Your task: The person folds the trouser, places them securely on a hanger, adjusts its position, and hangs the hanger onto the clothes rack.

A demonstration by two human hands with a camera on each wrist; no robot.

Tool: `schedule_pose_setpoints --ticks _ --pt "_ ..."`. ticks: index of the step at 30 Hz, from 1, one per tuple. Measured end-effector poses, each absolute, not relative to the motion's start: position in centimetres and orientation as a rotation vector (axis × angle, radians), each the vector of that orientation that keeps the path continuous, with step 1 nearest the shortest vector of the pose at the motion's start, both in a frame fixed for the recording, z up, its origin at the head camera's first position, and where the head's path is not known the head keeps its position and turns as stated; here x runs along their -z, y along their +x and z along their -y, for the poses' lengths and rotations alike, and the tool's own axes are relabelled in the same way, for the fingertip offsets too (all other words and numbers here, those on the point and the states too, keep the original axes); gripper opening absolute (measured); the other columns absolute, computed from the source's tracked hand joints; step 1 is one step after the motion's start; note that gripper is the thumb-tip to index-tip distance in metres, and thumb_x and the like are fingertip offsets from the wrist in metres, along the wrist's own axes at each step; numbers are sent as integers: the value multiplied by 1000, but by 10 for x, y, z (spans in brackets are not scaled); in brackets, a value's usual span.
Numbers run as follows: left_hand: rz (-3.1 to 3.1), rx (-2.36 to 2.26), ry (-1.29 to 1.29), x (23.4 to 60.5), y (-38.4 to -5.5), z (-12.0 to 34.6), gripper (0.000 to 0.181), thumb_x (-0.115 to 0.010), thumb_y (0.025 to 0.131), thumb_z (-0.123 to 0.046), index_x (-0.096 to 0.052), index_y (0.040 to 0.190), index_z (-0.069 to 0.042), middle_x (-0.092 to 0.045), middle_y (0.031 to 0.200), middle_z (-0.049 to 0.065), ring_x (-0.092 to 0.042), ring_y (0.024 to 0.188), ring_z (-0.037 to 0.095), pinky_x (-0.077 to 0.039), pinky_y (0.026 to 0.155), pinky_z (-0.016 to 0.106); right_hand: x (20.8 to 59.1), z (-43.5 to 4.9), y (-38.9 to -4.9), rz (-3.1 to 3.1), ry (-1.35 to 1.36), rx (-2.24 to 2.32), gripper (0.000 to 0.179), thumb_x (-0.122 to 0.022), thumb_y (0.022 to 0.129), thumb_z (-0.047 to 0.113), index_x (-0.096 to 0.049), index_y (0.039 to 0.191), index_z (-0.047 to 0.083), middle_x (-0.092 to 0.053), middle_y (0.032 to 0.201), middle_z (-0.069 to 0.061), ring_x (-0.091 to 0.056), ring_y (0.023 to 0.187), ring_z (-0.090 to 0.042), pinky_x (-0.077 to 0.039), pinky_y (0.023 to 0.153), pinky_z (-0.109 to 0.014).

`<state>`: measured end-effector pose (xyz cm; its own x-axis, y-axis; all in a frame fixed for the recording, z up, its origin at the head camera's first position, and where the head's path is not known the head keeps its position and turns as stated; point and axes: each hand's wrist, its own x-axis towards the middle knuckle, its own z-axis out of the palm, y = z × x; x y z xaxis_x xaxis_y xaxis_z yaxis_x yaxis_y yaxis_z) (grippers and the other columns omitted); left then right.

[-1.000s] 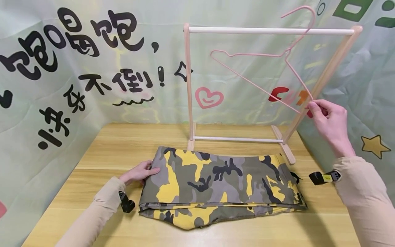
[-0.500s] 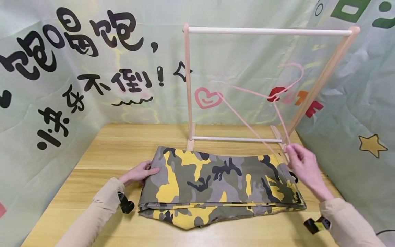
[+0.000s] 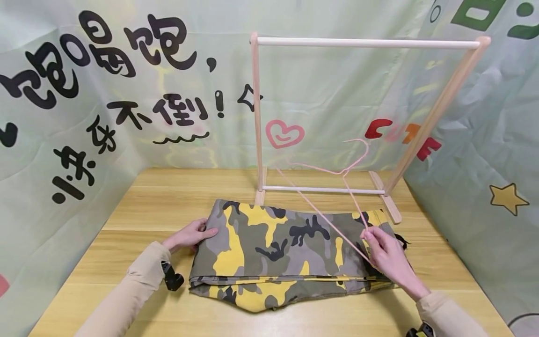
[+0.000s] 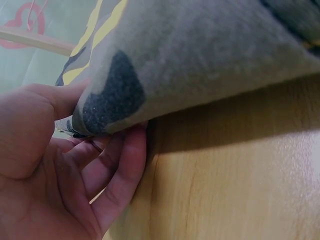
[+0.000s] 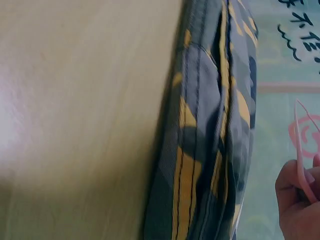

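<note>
Folded camouflage trousers (image 3: 290, 248) in grey, yellow and black lie flat across the middle of the table. My left hand (image 3: 191, 235) holds their left end, thumb on top; in the left wrist view its fingers (image 4: 127, 160) curl under the fabric. A pink wire hanger (image 3: 345, 172) slants over the right half of the trousers, its hook pointing up and away. With thumb and fingertips, my right hand (image 3: 389, 257) pinches the hanger's near corner above the trousers' right end. The right wrist view catches this hand (image 5: 295, 205) at its edge, beside the stitched trouser edges.
Behind the trousers stands a small wooden rack with a white top rail (image 3: 366, 43) and a lower white bar (image 3: 324, 190). Its right foot (image 3: 391, 208) reaches close to the trousers. Printed fabric (image 3: 189, 154) walls the wooden table (image 3: 126, 224) at the back and sides.
My right hand has brought the hanger down and to the left, from in front of the rack's upper part to low over the trousers. The left hand and trousers have stayed put.
</note>
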<state>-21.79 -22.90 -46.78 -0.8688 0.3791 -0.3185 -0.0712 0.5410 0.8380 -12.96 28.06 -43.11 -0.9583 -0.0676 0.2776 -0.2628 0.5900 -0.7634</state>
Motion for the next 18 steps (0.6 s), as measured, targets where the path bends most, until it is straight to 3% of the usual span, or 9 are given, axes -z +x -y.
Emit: schedule_pose_setpoints --ticks 6,11,18 --pt "-2327 -1280 256 467 -218 228 58 -56 104 -30 -41 141 11 -71 109 21 -70 87 17 -58 61 33 442 -277 -122 2623 531 -1464 13 -42 107 5 -53 113 1 -39 44 -4 -36 35 8 -33 30 -21" --pt "-2315 -1286 268 465 -216 227 58 -55 104 -29 -38 143 12 -71 111 24 -71 89 19 -58 62 34 448 -284 -117 2685 672 -1685 15 -36 109 6 -47 114 -3 -34 47 -11 -35 36 9 -34 26 -21" --pt "-2303 -1281 226 464 -215 227 62 -54 105 -31 -34 146 11 -66 120 28 -70 95 22 -59 66 37 447 -286 -122 2684 999 -1836 12 -39 105 -2 -47 99 -9 -46 60 -24 -55 40 -18 -49 36 -29"
